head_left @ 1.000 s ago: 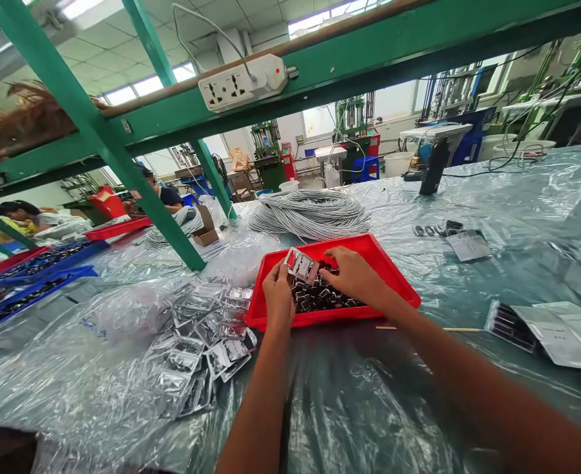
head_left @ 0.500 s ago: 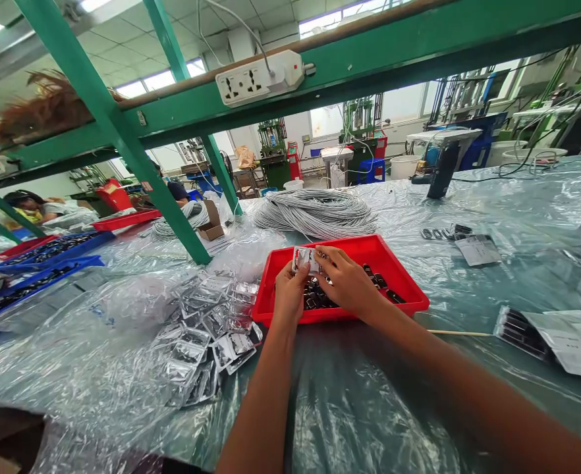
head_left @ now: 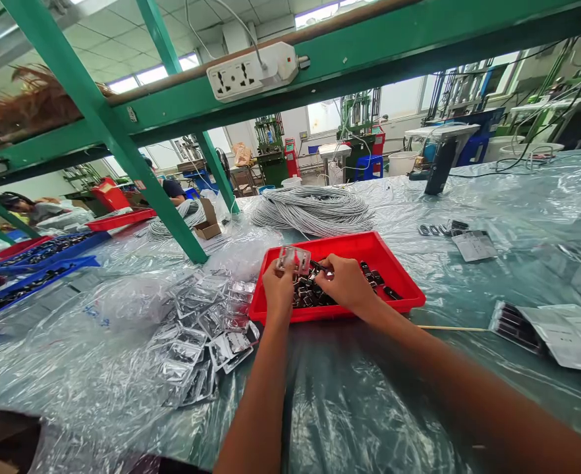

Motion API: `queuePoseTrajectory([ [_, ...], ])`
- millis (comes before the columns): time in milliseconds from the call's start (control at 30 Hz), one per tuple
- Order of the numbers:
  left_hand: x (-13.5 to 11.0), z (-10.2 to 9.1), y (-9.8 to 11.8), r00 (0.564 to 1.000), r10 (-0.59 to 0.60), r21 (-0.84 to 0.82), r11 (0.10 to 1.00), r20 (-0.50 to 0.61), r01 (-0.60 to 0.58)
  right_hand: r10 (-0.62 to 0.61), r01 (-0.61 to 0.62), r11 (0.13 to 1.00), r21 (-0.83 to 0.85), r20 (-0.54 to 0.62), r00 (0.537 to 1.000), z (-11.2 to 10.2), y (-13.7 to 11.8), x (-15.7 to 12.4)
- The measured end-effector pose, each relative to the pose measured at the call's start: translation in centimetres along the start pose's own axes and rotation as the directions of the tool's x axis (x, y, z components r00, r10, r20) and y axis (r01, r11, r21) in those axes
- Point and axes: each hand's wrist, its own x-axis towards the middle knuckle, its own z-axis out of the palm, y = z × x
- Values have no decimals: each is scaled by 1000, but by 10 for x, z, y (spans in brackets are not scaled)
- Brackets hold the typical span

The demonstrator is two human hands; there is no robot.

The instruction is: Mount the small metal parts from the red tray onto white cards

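One clear tray (head_left: 298,261), right hand (head_left: 346,283) now off

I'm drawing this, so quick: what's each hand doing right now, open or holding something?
Left hand: closed, holding a clear plastic piece.
Right hand: closed, pinching a small black piece.

Single head view: camera worn on the person's head, facing forward and down at the surface (head_left: 350,408), near, above and behind the hands (head_left: 346,283) just below centre, forearms (head_left: 261,401) at 6 and 4 o'clock, green rack (head_left: 394,51) across 12, machines (head_left: 357,112) farther off towards 1.
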Motion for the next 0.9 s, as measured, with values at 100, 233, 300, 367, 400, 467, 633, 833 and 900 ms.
queuePoseTrajectory([
  [100,6,-3,3,993,-117,-162,980,-19,113,-22,24,998,-53,31,999,-5,1,0],
  [233,-1,3,9,966,-169,-286,933,194,220,-299,300,953,33,-52,953,-3,12,1],
  [300,-7,6,11,957,-137,-285,935,257,211,-351,356,934,44,-88,932,0,17,2],
  [367,-11,8,11,956,-95,-255,952,276,169,-360,364,931,24,-99,928,3,19,1],
  [400,-12,9,11,959,-75,-238,961,272,142,-361,364,931,11,-94,928,4,20,0],
  [467,-12,9,10,969,-44,-214,972,243,98,-362,363,932,-9,-85,928,7,20,-1],
  [633,-11,10,4,976,-20,-239,968,217,73,-374,380,923,51,-102,922,12,16,-4],
  [833,-11,3,7,946,31,-177,984,323,28,-243,238,893,381,-35,969,8,15,-4],
  [900,-11,-1,15,933,81,-58,996,351,-65,-209,178,838,516,2,978,7,18,-2],
])
